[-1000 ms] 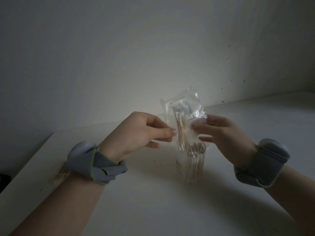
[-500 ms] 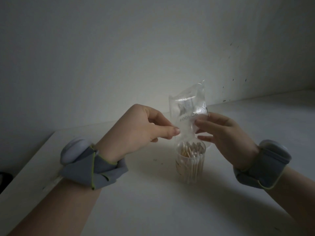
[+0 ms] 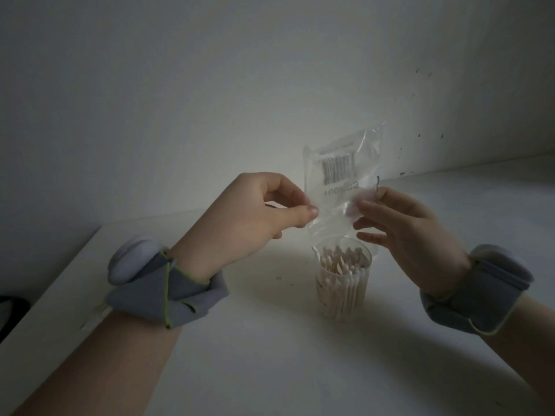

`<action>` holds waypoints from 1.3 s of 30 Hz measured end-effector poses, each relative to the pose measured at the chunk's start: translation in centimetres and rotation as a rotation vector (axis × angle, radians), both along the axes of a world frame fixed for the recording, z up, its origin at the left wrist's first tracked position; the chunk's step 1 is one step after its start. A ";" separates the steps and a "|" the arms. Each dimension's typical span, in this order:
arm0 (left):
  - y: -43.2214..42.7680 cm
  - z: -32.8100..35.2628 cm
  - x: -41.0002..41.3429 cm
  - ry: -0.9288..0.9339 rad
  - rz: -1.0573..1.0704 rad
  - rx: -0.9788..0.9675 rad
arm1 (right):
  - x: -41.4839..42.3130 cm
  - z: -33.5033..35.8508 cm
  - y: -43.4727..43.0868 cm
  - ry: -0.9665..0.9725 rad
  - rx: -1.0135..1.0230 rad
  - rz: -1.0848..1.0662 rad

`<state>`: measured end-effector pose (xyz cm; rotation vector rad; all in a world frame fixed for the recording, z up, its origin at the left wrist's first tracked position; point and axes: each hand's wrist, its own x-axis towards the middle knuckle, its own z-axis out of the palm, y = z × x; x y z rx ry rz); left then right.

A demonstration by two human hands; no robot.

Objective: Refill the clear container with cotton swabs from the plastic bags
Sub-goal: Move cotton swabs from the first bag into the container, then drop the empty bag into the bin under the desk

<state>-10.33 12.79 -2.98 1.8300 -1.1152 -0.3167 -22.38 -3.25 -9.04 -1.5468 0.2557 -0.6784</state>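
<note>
Fingers, left hand (image 3: 255, 217): thumb and forefinger are pressed together on the left edge of the plastic bag (image 3: 339, 187), pinching it. The other fingers are curled toward the palm.
Fingers, right hand (image 3: 402, 235): thumb and forefinger pinch the bag's right edge. The lower fingers (image 3: 368, 237) are loosely spread and point left below the pinch.

1. Pale wall (image 3: 210, 85): plain and dimly lit, it fills the upper half of the view. Scattered dark specks (image 3: 417, 136) show at upper right.
2. White table (image 3: 270, 361): the flat top meets the wall behind the hands. Its left edge runs diagonally at lower left, with a dark object (image 3: 12, 307) beyond it that cannot be identified.
3. Two bare forearms enter from the lower corners.
4. Grey wrist bands, one per wrist: the left (image 3: 168, 292) has a yellow-green seam and a rounded pale pod on its outer side. The right (image 3: 477, 292) has a pale trim.
5. One plastic bag, as above: transparent crinkled film, held upright in the air between both hands. Its lower end hangs directly over the container's mouth, and whether it touches the rim cannot be told.
6. One clear container (image 3: 342, 304): a cylindrical cup standing upright on the table below the bag, between the two hands and nearer the right one.
7. Stock of cotton swabs (image 3: 342, 267): packed upright inside the container, white tips at rim level, pale wooden stems visible through the wall.
8. One barcode (image 3: 338, 167): printed on the bag's upper part, with reversed lettering beneath it, not legible.
</note>
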 end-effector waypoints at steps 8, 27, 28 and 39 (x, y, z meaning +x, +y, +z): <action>-0.2 -1.1 -0.4 0.095 0.005 0.026 | 0.0 0.6 0.3 0.071 -0.042 -0.052; 16.0 2.5 -1.3 0.234 0.333 -0.048 | 3.0 7.7 16.1 0.077 -0.530 0.063; 17.7 2.4 -1.4 0.239 0.356 -0.064 | 3.4 7.7 17.8 0.083 -0.532 0.093; 43.1 -4.0 -2.1 0.213 0.785 -0.127 | 9.2 3.1 43.0 0.096 -0.522 0.568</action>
